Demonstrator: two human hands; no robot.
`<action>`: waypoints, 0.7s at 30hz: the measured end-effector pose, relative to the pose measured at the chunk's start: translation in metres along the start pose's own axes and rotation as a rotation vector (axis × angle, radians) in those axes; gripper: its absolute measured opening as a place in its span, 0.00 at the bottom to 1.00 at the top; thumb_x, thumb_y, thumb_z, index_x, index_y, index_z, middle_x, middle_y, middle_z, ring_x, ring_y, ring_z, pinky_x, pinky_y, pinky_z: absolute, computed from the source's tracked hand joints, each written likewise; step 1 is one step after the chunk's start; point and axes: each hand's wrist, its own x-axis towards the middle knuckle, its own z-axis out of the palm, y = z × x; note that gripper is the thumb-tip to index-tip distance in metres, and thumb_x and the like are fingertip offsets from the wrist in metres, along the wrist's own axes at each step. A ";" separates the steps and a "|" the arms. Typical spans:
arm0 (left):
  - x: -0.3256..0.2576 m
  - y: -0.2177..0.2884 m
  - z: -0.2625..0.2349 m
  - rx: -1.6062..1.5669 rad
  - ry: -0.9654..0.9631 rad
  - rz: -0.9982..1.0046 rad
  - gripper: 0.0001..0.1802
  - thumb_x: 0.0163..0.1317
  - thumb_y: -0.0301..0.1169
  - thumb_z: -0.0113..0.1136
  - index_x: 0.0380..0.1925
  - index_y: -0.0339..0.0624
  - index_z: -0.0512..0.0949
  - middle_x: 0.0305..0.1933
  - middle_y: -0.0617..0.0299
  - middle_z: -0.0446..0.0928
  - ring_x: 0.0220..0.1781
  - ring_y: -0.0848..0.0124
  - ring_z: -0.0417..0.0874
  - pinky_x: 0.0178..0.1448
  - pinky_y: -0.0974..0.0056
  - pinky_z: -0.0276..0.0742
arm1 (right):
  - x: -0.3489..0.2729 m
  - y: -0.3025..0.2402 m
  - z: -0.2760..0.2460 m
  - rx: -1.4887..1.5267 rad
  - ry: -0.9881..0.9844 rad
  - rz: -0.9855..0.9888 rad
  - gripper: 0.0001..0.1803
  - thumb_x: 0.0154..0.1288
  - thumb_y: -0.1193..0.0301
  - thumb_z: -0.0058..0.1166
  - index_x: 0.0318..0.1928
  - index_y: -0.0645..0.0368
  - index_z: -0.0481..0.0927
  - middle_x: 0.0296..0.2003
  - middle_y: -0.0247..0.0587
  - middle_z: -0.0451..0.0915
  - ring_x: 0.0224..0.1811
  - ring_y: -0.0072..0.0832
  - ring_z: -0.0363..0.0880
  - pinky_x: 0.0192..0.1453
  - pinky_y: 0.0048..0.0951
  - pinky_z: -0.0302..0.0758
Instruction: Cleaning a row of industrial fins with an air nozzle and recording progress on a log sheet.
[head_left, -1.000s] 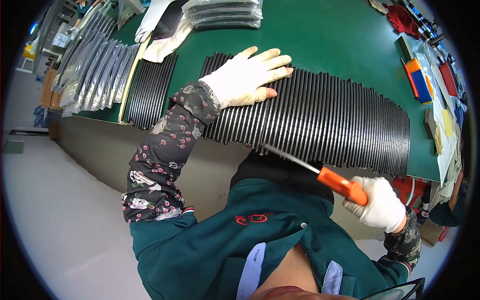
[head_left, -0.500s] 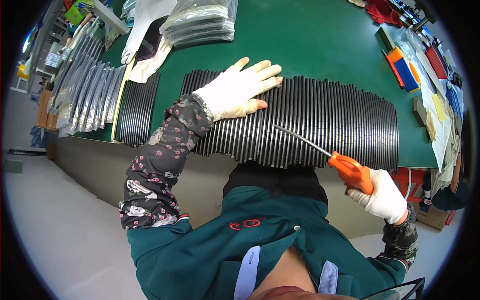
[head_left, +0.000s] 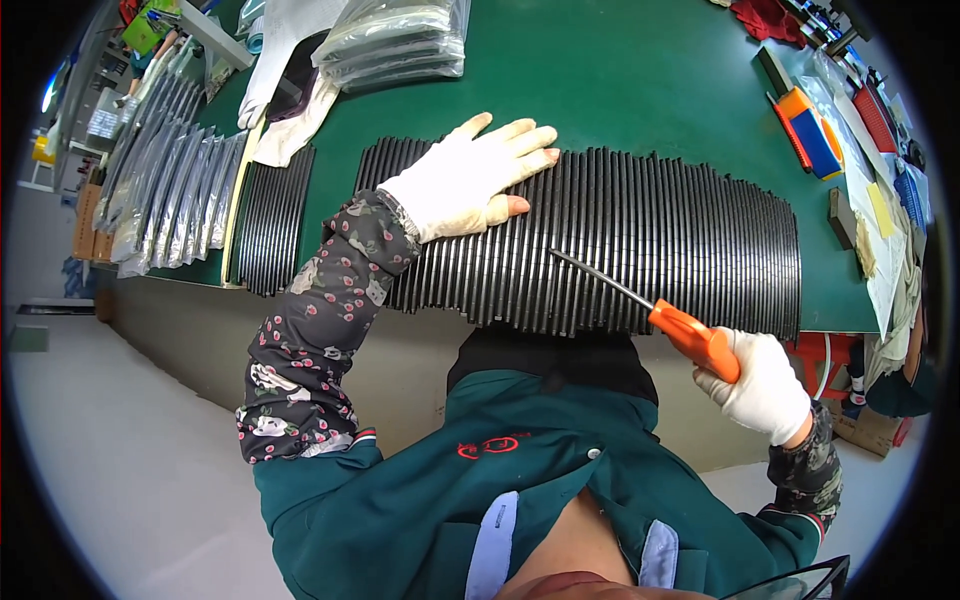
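The left hand [head_left: 462,180], in a white glove, lies flat with its fingers [head_left: 520,140] spread and released, palm down on a long row of thin black ribbed strips [head_left: 650,235] laid side by side across the green surface [head_left: 620,90]. It grasps nothing; it only presses the strips down near the row's left end. The right hand [head_left: 765,385], also gloved, has its fingers clenched around the orange handle of a slim screwdriver [head_left: 690,335]. The dark metal shaft runs up and to the left from those fingers, and its tip sits on or just over the strips, between the two hands and near the row's front edge; whether it touches cannot be told.

To do this step well, as I judge it, the flat hand should bear evenly so the strips do not slide or fan apart while the tip works among them. The tip is best kept low and guided along one groove, with light force, since a slip could skid across the neighbouring strips.

Beyond the left fingers lie a second, shorter stack of black strips [head_left: 272,215], a pile of clear plastic bags [head_left: 400,40] and a white cloth [head_left: 290,70].
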 end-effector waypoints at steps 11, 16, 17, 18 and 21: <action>0.001 -0.002 0.003 0.040 0.004 0.020 0.34 0.61 0.53 0.42 0.62 0.43 0.59 0.68 0.56 0.57 0.70 0.60 0.55 0.70 0.48 0.49 | 0.003 0.000 0.001 0.009 0.030 -0.020 0.11 0.52 0.65 0.57 0.32 0.58 0.74 0.24 0.49 0.76 0.27 0.48 0.76 0.34 0.40 0.73; 0.001 -0.001 -0.001 0.020 0.010 0.013 0.33 0.60 0.49 0.45 0.62 0.45 0.60 0.68 0.58 0.56 0.70 0.61 0.55 0.70 0.49 0.50 | -0.012 0.009 -0.011 0.043 -0.076 -0.005 0.12 0.51 0.64 0.58 0.33 0.58 0.75 0.24 0.48 0.77 0.27 0.47 0.76 0.34 0.38 0.73; 0.000 -0.002 -0.001 0.035 -0.030 0.012 0.37 0.61 0.57 0.37 0.63 0.43 0.58 0.69 0.55 0.55 0.71 0.58 0.54 0.70 0.47 0.48 | -0.017 0.012 -0.013 0.051 -0.125 -0.009 0.13 0.51 0.64 0.58 0.34 0.58 0.76 0.23 0.48 0.77 0.27 0.47 0.76 0.34 0.37 0.73; 0.000 -0.002 -0.003 0.096 -0.021 0.035 0.39 0.61 0.59 0.34 0.63 0.43 0.58 0.69 0.55 0.54 0.71 0.57 0.52 0.70 0.46 0.47 | -0.021 0.017 -0.015 0.080 -0.083 0.033 0.13 0.50 0.65 0.58 0.35 0.58 0.77 0.23 0.48 0.77 0.27 0.46 0.76 0.35 0.36 0.73; 0.019 0.002 -0.013 0.080 0.068 0.031 0.40 0.61 0.61 0.32 0.63 0.42 0.58 0.69 0.54 0.53 0.71 0.57 0.51 0.70 0.46 0.46 | -0.028 0.030 -0.012 0.270 0.003 0.178 0.13 0.49 0.66 0.59 0.35 0.58 0.77 0.23 0.48 0.77 0.27 0.46 0.76 0.35 0.37 0.73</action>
